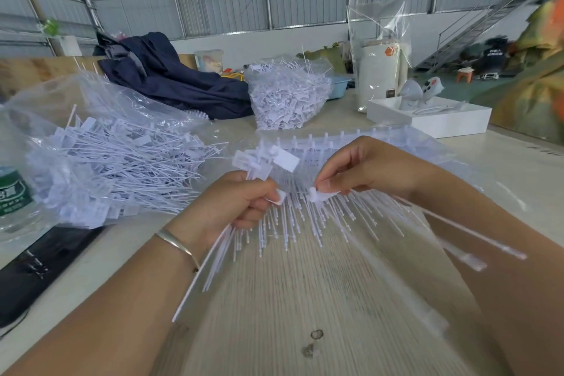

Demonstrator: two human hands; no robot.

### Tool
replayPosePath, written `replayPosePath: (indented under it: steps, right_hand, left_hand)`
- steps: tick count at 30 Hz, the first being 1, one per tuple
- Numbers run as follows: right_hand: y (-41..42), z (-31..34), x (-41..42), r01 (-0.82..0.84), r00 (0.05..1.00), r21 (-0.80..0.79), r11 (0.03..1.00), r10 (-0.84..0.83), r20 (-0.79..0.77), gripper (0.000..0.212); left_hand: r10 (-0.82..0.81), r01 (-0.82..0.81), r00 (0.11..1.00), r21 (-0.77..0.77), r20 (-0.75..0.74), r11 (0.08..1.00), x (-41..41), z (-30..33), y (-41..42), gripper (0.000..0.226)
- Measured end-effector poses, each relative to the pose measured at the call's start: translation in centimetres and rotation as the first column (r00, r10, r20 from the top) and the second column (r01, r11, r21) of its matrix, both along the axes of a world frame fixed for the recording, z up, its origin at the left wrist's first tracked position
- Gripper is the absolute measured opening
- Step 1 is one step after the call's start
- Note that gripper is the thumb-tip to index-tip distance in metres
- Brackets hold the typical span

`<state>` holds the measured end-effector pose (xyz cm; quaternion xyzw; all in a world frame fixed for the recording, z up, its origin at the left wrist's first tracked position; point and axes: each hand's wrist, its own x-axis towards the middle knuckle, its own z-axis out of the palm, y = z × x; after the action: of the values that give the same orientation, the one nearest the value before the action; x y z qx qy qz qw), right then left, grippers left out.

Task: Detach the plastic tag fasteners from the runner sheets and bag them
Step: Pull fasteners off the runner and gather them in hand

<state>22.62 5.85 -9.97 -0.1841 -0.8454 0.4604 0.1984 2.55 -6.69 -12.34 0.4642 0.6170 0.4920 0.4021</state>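
Gripping fastener bundle (259,162) upright, left hand (235,201), right hand (366,168) pinching tag (320,194)

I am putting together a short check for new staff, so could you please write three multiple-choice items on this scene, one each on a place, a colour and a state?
1. Where does the open bag of loose fasteners lie?
A. left of the hands
B. on the white box
C. under the dark cloth

2. What colour is the cloth heaped at the back?
A. red
B. dark blue
C. yellow

3. What is the left hand doing?
A. lying flat on the table
B. gripping a bundle of detached fasteners
C. holding a bottle

Answers: 1 A, the bag sits on the table at the left; 2 B, the heap is navy; 3 B, the fingers curl round white stems.
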Motion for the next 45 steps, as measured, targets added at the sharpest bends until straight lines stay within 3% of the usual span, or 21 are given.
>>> replayPosePath:
  steps: [5,7,11,15,20,27,30,33,37,45]
  right_hand:
    - [1.7,-0.2,0.9,0.094,0.982,-0.085,0.992,-0.106,-0.154,0.008]
    - [1.7,-0.7,0.5,0.104,0.977,-0.111,0.988,-0.122,-0.174,0.012]
    - [1.2,-0.9,-0.5,0.112,0.971,-0.164,0.98,-0.143,-0.192,0.019]
    - [0.1,-0.8,-1.1,0.102,0.971,-0.162,0.981,-0.133,-0.197,0.02]
    - [-0.8,-0.8,-1.3,0.027,0.982,-0.041,0.999,-0.034,-0.183,0.021]
    - [-1.1,-1.0,-1.7,0.035,0.991,0.023,0.999,-0.031,-0.13,0.021]
    - [-1.1,-1.0,-1.8,0.047,0.991,0.032,0.998,-0.042,-0.128,0.021]
    - [-0.9,-1.1,-1.7,0.033,0.99,0.003,0.999,-0.032,-0.134,0.019]
    - [-0.8,-1.1,-1.6,0.026,0.992,-0.024,0.999,-0.029,-0.123,0.018]
    - [-1.1,-1.0,-1.4,0.07,0.992,-0.021,0.997,-0.072,-0.103,0.015]
  left_hand:
    - [0.025,-0.06,0.961,0.121,0.275,0.991,-1.8,0.7,-0.4,0.028]
    - [0.021,-0.051,0.976,0.137,0.215,0.989,-1.1,0.3,-0.2,0.036]
    - [0.052,-0.061,0.994,0.095,0.096,0.994,0.3,-0.5,0.0,0.033]
    - [0.079,-0.092,0.985,0.08,0.153,0.993,0.6,-0.5,-0.1,0.025]
    - [0.071,-0.085,0.98,0.067,0.187,0.994,1.2,-0.8,0.2,0.032]
    - [0.062,-0.066,0.991,0.032,0.119,0.997,1.6,-0.5,0.1,0.045]
    - [0.035,-0.037,0.998,0.029,0.051,0.999,1.6,-0.6,0.0,0.037]
    - [0.08,-0.084,0.995,0.059,0.063,0.995,1.4,-0.8,0.2,0.026]
    - [0.156,-0.166,0.982,0.087,0.107,0.982,1.4,-0.8,0.4,0.03]
    - [0.12,-0.127,0.988,0.083,0.094,0.988,1.6,-0.7,0.0,0.013]
